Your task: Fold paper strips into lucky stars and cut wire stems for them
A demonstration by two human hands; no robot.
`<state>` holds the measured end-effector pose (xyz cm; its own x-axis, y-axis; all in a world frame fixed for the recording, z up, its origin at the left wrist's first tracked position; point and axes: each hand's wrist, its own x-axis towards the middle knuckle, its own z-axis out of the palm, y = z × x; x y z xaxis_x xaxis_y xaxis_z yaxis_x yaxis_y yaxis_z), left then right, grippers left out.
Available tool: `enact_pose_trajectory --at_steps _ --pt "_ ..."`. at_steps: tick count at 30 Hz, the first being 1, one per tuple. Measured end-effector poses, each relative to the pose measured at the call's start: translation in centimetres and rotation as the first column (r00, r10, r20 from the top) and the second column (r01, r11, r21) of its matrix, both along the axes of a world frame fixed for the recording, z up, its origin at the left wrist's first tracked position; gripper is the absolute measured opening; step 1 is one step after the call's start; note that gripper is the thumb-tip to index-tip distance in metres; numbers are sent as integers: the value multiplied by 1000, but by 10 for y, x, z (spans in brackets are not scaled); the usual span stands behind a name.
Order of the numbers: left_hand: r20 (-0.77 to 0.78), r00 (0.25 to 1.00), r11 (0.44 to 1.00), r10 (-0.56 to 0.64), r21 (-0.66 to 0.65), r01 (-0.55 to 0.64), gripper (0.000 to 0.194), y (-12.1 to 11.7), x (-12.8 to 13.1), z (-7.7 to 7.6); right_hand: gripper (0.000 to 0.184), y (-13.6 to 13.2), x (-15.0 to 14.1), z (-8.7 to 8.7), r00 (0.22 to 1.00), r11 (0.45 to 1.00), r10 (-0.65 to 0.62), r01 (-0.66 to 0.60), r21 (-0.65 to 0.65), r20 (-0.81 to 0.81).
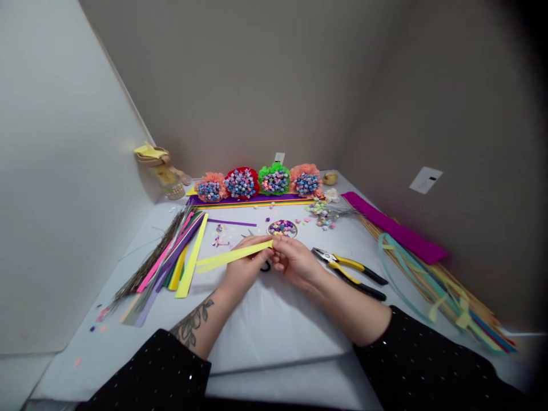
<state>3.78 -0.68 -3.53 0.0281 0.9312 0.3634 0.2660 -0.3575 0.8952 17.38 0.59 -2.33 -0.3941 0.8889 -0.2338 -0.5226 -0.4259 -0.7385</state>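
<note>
Along the left side of the worktop (274,337) lie a sheaf of dried grass stems (149,268) and a fan of coloured paper strips (182,257) in pink, purple and yellow. Toward the middle, the left hand (244,271) and the right hand (295,262) meet above the worktop, each in a narrow grip pinching a pale yellow paper strip (231,257). The strip's right end sits between the fingers, and the rest runs leftward, held above the worktop. Black-handled scissors (265,265) lie partly hidden under the hands, with a round dish of paper stars (282,228) just beyond them. Paper flowers (257,182) line the far edge. Further right lie yellow-handled pliers (349,274), then teal paper loops (382,251) and a magenta paper strip (394,227) on a bundle of wooden sticks (445,274) near the right edge.
</note>
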Motion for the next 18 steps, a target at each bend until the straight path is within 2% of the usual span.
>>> enact_pose_trajectory --at_steps 6,10,18 --pt "112 993 998 -21 -49 27 20 0 1 -2 20 -3 0 1 999 997 -7 4 76 39" --pt "141 990 999 -20 -47 27 17 -1 2 0 20 -3 0 1 992 991 -9 -9 134 126" --pt "264 962 980 68 -199 -15 22 -4 6 2 16 0 4 -9 937 942 -127 12 335 324"
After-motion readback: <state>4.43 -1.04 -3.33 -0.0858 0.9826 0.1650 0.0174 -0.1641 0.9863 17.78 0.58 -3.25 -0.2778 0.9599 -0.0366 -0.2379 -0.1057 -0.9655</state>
